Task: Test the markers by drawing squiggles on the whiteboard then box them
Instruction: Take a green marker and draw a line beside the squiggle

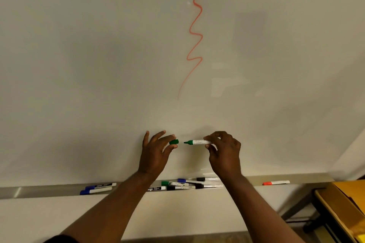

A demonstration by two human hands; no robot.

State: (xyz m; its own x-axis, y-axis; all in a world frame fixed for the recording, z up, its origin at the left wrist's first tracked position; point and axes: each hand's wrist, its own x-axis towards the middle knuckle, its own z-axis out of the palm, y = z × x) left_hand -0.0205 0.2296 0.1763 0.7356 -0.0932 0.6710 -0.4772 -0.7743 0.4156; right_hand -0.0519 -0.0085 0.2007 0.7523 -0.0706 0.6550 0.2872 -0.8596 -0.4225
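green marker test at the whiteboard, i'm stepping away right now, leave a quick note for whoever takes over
Hands: left hand pinches the small green cap; right hand holds the uncapped green-tipped white marker, tip pointing left.
Done: one red-orange squiggle on the glossy whiteboard; no green mark yet.
Left: draw the green squiggle, recap, test the capped markers in the grey tray, then box them all.
The red-capped marker lies apart at the tray's right end.
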